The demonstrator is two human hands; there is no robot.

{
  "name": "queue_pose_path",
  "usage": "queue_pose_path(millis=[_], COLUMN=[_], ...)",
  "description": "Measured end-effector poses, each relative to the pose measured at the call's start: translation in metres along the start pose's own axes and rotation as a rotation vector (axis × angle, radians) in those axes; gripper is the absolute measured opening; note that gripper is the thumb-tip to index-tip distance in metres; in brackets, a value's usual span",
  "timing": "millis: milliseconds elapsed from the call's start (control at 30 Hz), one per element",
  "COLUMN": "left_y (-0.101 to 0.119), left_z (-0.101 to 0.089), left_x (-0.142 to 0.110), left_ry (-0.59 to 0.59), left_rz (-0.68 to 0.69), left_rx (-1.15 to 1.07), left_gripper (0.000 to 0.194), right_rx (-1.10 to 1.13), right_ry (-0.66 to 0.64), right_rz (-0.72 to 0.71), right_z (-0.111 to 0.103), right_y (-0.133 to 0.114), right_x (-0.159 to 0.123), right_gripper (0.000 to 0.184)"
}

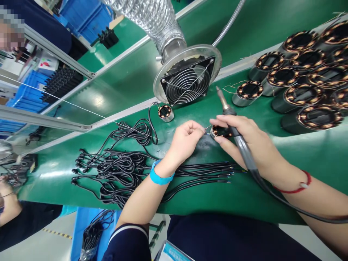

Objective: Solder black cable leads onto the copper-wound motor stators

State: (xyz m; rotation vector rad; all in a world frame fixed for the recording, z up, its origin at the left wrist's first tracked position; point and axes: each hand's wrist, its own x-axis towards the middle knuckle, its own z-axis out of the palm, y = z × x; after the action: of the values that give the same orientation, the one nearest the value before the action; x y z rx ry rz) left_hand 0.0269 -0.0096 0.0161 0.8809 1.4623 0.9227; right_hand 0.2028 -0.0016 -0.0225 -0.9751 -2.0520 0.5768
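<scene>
My left hand [186,139] is closed in a pinch on a thin wire end of a motor stator [222,132]. The fingers of my right hand [252,148] are around that stator, a metal ring with copper windings and a black core. A soldering iron [239,146] also lies in my right hand, its bare metal tip pointing up and away, apart from the stator. Just left of the fan, another stator [165,113] stands on the green bench with a black cable running to it. Bundled black cables [122,163] lie under and beside my left forearm, their stripped ends pointing right.
A round fume hood with a fan [187,85] hangs from a foil duct [152,18] above the bench. Several stators [303,94] stand at the right. Blue bins [84,18] are beyond the frame rail, and a co-worker's hand [9,199] is at far left.
</scene>
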Motion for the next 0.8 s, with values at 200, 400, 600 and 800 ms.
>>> queue_pose_path(millis=[200,400,600,800], left_y=[-0.003,-0.006,-0.001,-0.005], left_z=[0.000,-0.002,-0.002,-0.005], left_x=[-0.002,-0.004,-0.009,-0.008], left_ry=[0.022,-0.004,-0.042,-0.077], left_rz=[0.027,0.082,0.186,0.241], left_rx=[-0.031,-0.035,-0.010,0.037], left_gripper=[0.014,0.017,0.013,0.017], right_rx=[0.030,0.084,0.265,0.347], right_ry=[0.110,0.142,0.186,0.176], right_rz=[0.062,0.086,0.119,0.145], right_z=[0.005,0.014,0.016,0.013], right_y=[-0.005,-0.004,-0.002,-0.003], right_x=[0.000,0.002,0.007,0.009], right_gripper=[0.047,0.042,0.043,0.042])
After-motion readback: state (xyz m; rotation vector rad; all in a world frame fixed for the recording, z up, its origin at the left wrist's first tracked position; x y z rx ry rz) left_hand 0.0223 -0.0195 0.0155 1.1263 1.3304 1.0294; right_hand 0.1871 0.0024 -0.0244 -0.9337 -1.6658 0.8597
